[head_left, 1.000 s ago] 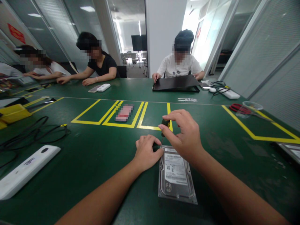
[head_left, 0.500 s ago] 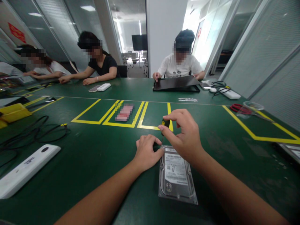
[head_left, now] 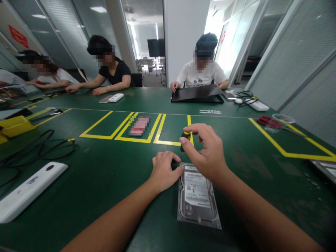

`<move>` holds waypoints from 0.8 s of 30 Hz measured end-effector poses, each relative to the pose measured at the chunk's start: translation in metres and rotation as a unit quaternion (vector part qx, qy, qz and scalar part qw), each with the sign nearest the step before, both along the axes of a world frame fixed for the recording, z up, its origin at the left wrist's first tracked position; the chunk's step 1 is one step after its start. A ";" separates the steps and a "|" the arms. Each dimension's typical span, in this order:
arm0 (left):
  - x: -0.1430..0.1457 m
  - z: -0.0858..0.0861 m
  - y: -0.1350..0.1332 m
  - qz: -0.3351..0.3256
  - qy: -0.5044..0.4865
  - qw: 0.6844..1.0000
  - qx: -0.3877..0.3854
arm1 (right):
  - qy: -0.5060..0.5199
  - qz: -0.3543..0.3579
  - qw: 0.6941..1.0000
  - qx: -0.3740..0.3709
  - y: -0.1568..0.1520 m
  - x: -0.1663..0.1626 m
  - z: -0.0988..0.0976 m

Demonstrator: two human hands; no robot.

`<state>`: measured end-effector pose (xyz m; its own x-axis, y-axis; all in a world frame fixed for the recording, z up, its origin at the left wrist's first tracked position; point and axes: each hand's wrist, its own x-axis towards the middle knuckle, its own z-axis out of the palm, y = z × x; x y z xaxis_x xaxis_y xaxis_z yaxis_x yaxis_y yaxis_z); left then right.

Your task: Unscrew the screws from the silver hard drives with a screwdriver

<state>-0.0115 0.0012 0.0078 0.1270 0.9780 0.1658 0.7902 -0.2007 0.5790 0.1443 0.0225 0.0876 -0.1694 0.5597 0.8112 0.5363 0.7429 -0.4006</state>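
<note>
A silver hard drive (head_left: 197,196) lies flat on the green table with its white label up. My right hand (head_left: 207,147) is closed on the black-and-yellow handle of a small screwdriver (head_left: 183,142), pinched between thumb and fingers. Its thin shaft points down, almost upright, at the drive's far left corner. My left hand (head_left: 165,172) rests on the table beside that corner, fingers curled, with thumb and forefinger gripping the drive's edge around the screwdriver's tip. Fingertips hide the exact spot where the tip meets the drive.
Yellow tape (head_left: 136,139) marks boxes on the table, one with a pink phone (head_left: 140,126). A white power bank (head_left: 33,190) and black cables (head_left: 39,150) lie left. Red-handled scissors (head_left: 270,122) and another drive (head_left: 325,169) are at right. Across sits a person with a black panel (head_left: 198,92).
The screwdriver handle has turned slightly between my right fingers, showing more yellow. My right fingers have shifted a little; the left hand and the hard drive stay in place.
</note>
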 end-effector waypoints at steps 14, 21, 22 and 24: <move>0.001 0.001 0.000 0.002 -0.003 1.000 0.003 | 0.004 -0.009 1.000 0.022 -0.001 -0.003 0.001; 0.000 0.000 -0.001 -0.001 -0.011 1.000 0.009 | 0.009 -0.013 1.000 0.016 -0.001 -0.002 -0.001; 0.000 0.000 0.000 -0.001 -0.013 1.000 0.010 | 0.012 -0.013 1.000 0.013 -0.001 -0.002 0.000; 0.000 -0.001 0.000 -0.001 -0.016 1.000 0.010 | 0.016 -0.015 1.000 0.013 -0.002 -0.001 0.000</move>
<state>-0.0119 0.0009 0.0072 0.1230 0.9740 0.1901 0.7708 -0.2144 0.5999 0.1432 0.0205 0.0879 -0.1263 0.5422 0.8307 0.5452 0.7375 -0.3985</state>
